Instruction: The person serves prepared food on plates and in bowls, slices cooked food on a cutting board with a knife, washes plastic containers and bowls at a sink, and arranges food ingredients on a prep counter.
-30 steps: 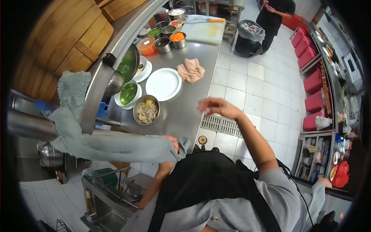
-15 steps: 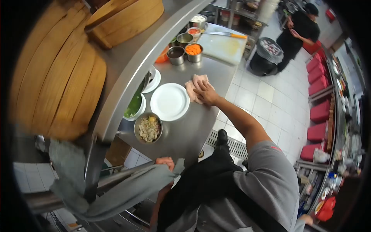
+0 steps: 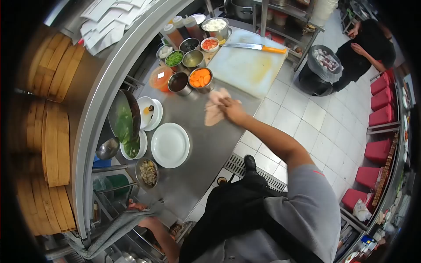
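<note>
My right hand (image 3: 230,109) presses down on a crumpled pink cloth (image 3: 215,115) on the steel counter (image 3: 197,147), its fingers closed over the fabric. At the lower left my left hand (image 3: 137,206) has its fingers around a grey-green towel (image 3: 118,228). Between the two hands are a white plate (image 3: 170,145) and a metal bowl of pale chopped food (image 3: 147,172). Beside the plate, a dark wok (image 3: 136,105) with green liquid tilts over a white bowl (image 3: 143,148); a ladle (image 3: 108,149) is next to it.
A cutting board (image 3: 245,65) carries an orange-handled knife (image 3: 263,47). Sliced carrots (image 3: 200,78) and several other containers crowd the counter's back. Bamboo steamers (image 3: 57,140) line the shelf at left. Another person (image 3: 368,50) stands by a black bin (image 3: 315,83).
My right hand came down onto the pink cloth, then moved with it toward the cutting board. The view has shifted, showing more containers and the wok. My left hand stays at the towel.
</note>
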Demonstrator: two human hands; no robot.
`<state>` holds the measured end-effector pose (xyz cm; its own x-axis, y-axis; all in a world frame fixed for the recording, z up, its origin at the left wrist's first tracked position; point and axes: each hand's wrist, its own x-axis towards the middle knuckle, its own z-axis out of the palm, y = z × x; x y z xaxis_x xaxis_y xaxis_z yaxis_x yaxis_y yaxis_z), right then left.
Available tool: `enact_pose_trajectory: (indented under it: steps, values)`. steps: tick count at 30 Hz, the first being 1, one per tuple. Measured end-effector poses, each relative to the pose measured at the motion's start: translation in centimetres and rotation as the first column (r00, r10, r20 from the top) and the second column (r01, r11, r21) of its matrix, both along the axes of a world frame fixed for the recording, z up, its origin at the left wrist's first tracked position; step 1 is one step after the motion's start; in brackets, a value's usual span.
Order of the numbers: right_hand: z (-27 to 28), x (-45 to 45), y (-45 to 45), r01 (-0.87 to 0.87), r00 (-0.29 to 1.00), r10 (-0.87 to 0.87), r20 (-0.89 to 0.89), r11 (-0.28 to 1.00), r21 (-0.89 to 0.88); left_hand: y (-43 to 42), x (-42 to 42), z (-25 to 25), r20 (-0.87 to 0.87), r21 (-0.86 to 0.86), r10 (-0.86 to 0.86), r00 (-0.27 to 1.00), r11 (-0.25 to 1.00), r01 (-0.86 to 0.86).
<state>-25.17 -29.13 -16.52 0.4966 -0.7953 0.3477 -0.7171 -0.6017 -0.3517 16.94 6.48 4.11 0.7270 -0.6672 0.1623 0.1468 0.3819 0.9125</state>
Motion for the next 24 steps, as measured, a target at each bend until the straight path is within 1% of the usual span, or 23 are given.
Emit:
enact_pose_trajectory:
  steps: [2,3,4,5,6,7,8,9,10,11,12,13,14,15,16,17,18,19,20,21,23,24]
  values:
    - [0.1,-4.7,1.1,0.050,0.999,-0.048,0.024,0.995,-0.089,0.3,0.3,-1.0,0.202,0.000,-0.011,0.979,1.000,0.011]
    - [1.6,-6.8,0.6,0.092,0.981,-0.053,-0.189,0.974,0.205,0.2,0.2,-1.3,0.297,-0.001,-0.014,0.955,1.000,0.015]
    - [4.9,-8.9,0.1,0.190,0.921,0.008,-0.390,0.865,0.465,-0.1,-1.0,-1.1,0.271,0.004,0.014,0.962,1.000,-0.015]
    - [10.8,-11.2,-0.8,0.109,0.931,0.174,-0.322,0.709,0.697,-0.7,-2.7,-0.5,0.241,0.014,0.037,0.970,0.999,-0.041]
    - [10.7,-13.7,-3.5,0.001,0.985,0.142,-0.097,0.559,0.829,-1.4,-4.0,0.0,0.209,0.027,0.054,0.976,0.998,-0.061]
    - [8.3,-16.6,-7.3,-0.391,0.918,0.340,0.203,0.700,0.598,-2.3,-4.7,0.1,0.211,0.012,0.094,0.973,0.995,-0.098]
    - [8.8,-17.8,-10.4,-0.490,0.867,0.498,0.019,0.847,0.205,-3.2,-5.2,0.2,0.214,-0.006,0.138,0.967,0.990,-0.140]
    - [12.8,-17.0,-11.0,-0.279,0.960,0.263,0.095,0.893,0.353,-3.4,-5.6,0.2,0.218,-0.019,0.181,0.959,0.983,-0.182]
    - [17.0,-16.3,-11.6,-0.074,0.986,-0.009,0.165,0.867,0.494,-3.4,-5.7,0.1,0.212,-0.044,0.150,0.966,0.989,-0.144]
    - [18.0,-15.6,-13.8,0.011,0.943,-0.192,0.271,0.834,0.552,-3.6,-5.5,0.1,0.208,-0.071,0.115,0.971,0.992,-0.102]
    - [17.0,-15.1,-16.6,-0.028,0.916,-0.182,0.359,0.861,0.508,-4.1,-5.1,0.0,0.208,-0.104,0.079,0.975,0.993,-0.058]
    - [15.0,-14.4,-19.6,-0.064,0.879,-0.167,0.447,0.887,0.457,-4.3,-4.6,-0.2,0.375,-0.046,0.129,0.918,0.992,-0.120]
    - [12.5,-13.2,-22.4,-0.102,0.825,-0.209,0.525,0.859,0.502,-4.0,-3.9,-0.8,0.535,-0.002,0.160,0.829,0.982,-0.188]
    - [10.7,-11.8,-24.2,-0.145,0.760,-0.258,0.597,0.828,0.542,-3.5,-2.7,-1.4,0.682,0.028,0.170,0.711,0.966,-0.258]
    - [10.4,-10.3,-24.0,-0.011,0.872,-0.228,0.433,0.875,0.483,-2.9,-0.4,-2.8,0.722,0.030,0.178,0.668,0.957,-0.287]
    - [10.3,-9.0,-23.6,0.103,0.946,-0.213,0.245,0.913,0.395,-2.3,1.9,-4.1,0.759,0.029,0.186,0.624,0.948,-0.317]
    - [6.6,-7.7,-25.6,0.221,0.975,-0.212,-0.062,0.935,0.279,-1.9,2.8,-4.1,0.647,0.044,0.165,0.744,0.967,-0.252]
    - [3.6,-6.3,-25.1,0.290,0.937,-0.251,-0.244,0.947,0.140,-2.3,2.6,-3.6,0.617,0.042,0.165,0.770,0.969,-0.242]
    - [3.7,-5.9,-22.5,0.308,0.944,-0.300,-0.137,0.950,0.047,-2.8,2.2,-3.1,0.585,0.040,0.165,0.794,0.972,-0.232]
    - [3.7,-6.1,-20.3,0.339,0.940,-0.340,-0.031,0.940,-0.044,-4.5,-0.3,-1.4,0.648,0.030,0.187,0.738,0.962,-0.271]
    - [3.2,-9.5,-19.7,0.148,0.989,-0.147,0.024,0.988,-0.034,-5.7,-1.0,-1.3,0.582,-0.024,0.225,0.782,0.965,-0.260]
    - [2.8,-11.8,-19.1,0.042,0.998,-0.041,0.056,0.999,-0.027,-5.6,0.8,-1.8,0.450,-0.070,0.227,0.864,0.973,-0.219]
